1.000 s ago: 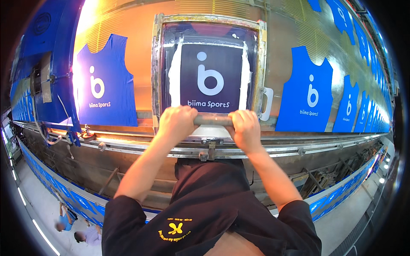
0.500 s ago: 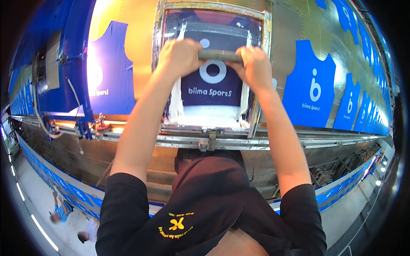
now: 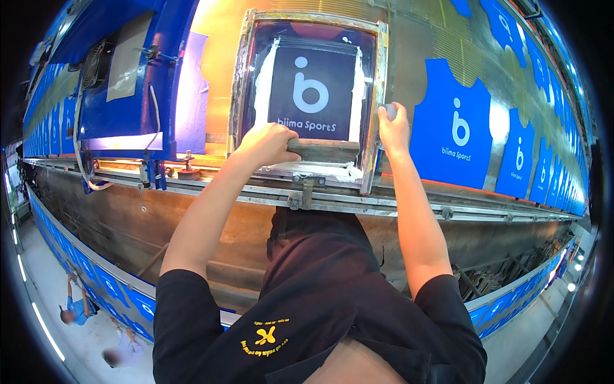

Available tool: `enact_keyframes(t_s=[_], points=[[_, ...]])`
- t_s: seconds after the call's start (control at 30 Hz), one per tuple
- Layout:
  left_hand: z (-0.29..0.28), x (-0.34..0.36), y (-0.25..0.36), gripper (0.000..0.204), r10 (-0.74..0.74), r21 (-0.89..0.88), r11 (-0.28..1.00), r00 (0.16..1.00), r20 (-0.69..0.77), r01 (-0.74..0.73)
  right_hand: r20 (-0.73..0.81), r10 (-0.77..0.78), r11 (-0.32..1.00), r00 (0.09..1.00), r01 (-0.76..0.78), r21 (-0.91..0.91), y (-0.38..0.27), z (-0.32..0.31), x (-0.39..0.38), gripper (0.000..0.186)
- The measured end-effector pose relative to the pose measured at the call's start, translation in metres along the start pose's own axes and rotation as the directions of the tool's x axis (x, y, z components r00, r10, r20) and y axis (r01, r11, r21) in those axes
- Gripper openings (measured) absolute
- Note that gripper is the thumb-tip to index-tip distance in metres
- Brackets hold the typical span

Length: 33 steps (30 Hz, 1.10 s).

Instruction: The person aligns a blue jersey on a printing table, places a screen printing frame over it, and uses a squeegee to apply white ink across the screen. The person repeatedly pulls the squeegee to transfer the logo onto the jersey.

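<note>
In front of me lies a screen-printing frame [image 3: 382, 70], its dark mesh showing a round white emblem with lettering and white ink streaks along both sides. My left hand [image 3: 265, 144] is closed around the left end of a squeegee [image 3: 329, 152], which lies across the near part of the screen. Some white ink [image 3: 345, 171] sits between the squeegee and the frame's near edge. At the frame's right side, my right hand [image 3: 395, 131] is wrapped round a small grey knob [image 3: 389, 112]. What the knob is fixed to is mostly covered by my fingers.
Blue printed shirt panels [image 3: 455, 128] lie in a row on the table to the right. A blue machine [image 3: 131, 77] with a hanging cable stands at left, near a brightly lit panel [image 3: 192, 96]. A metal rail [image 3: 358, 200] runs along the near edge. Two people are at lower left.
The squeegee has come toward me, down to the screen's near end. My right hand has let go of it and moved to the knob at the frame's right side.
</note>
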State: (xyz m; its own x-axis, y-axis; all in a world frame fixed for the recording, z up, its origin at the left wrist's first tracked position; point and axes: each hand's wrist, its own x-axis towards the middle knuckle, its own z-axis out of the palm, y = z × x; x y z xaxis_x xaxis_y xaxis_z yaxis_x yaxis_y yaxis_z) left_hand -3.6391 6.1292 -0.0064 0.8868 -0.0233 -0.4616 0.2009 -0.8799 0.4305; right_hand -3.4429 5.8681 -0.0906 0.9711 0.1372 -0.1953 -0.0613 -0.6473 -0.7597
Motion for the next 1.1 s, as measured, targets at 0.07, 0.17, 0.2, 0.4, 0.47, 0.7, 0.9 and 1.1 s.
enact_keyframes(t_s=[0.07, 0.17, 0.2, 0.4, 0.47, 0.7, 0.9, 1.1], points=[[-0.008, 0.003, -0.001, 0.044, -0.02, -0.056, 0.998, 0.997, 0.075, 0.025, -0.078, 0.071, 0.992, 0.994, -0.063, 0.109, -0.002, 0.006, 0.007, 0.039], [-0.021, 0.014, 0.003, 0.056, -0.018, -0.11, 0.993, 0.989, 0.149, 0.034, -0.171, 0.024, 0.986, 0.985, 0.005, 0.166, -0.01, 0.0, 0.002, 0.034], [-0.029, 0.008, 0.007, 0.057, -0.014, -0.139, 0.989, 0.977, 0.213, 0.044, -0.148, 0.013, 0.989, 0.989, 0.009, 0.147, -0.016, -0.008, -0.008, 0.032], [-0.113, 0.028, 0.082, 0.059, 0.118, -0.206, 0.977, 0.955, 0.274, -0.061, -0.199, -0.034, 0.99, 0.979, 0.059, 0.124, -0.036, -0.124, 0.018, 0.03], [-0.148, 0.032, 0.111, 0.054, 0.113, -0.153, 0.985, 0.975, 0.189, -0.085, -0.214, -0.073, 0.987, 0.974, 0.102, 0.127, -0.043, -0.174, 0.019, 0.028], [-0.168, 0.086, 0.216, 0.044, 0.172, 0.007, 0.983, 0.901, -0.398, -0.185, -0.262, -0.151, 0.957, 0.953, 0.207, 0.204, -0.009, -0.312, 0.021, 0.027], [-0.173, 0.138, 0.263, 0.026, 0.279, 0.143, 0.958, 0.706, -0.65, -0.248, -0.333, -0.198, 0.947, 0.922, 0.267, 0.176, -0.006, -0.358, 0.01, 0.026], [-0.155, 0.142, 0.265, 0.031, 0.271, 0.043, 0.949, 0.742, -0.614, -0.311, -0.255, -0.076, 0.935, 0.964, 0.158, 0.317, -0.012, -0.36, 0.002, 0.025]])
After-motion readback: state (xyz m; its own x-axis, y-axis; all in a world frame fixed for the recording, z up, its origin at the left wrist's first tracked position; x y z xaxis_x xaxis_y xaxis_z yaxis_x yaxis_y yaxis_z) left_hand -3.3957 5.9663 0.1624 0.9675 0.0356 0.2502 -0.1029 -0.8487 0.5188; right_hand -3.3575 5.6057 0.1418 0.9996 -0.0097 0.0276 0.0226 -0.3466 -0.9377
